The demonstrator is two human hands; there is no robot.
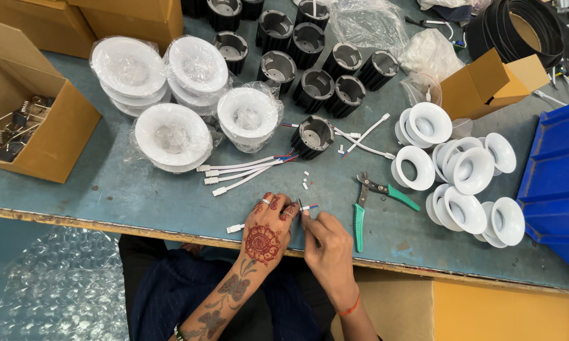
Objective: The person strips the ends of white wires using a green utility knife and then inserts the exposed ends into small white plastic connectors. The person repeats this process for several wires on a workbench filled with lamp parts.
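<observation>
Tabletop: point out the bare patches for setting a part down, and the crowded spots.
Free: the table strip between the wrapped white discs and the near edge; also between the green-handled pliers and white reflector cups. Crowded: the black housings at the far side.

A worn grey-blue worktop [139, 196] with a chipped wooden front edge fills the frame. At upper left lie bagged stacks of white round plastic trims [171, 136] beside an open brown cardboard box of metal spring clips [25, 120]. Black finned cylindrical metal housings [309, 88] cluster at top centre. White cables with red and blue ends [243, 170] lie mid-frame. Green-handled wire cutters [366, 205] sit right of centre, near loose white conical reflector rings [467, 183]. A blue plastic bin [559, 183] occupies the right edge.
</observation>
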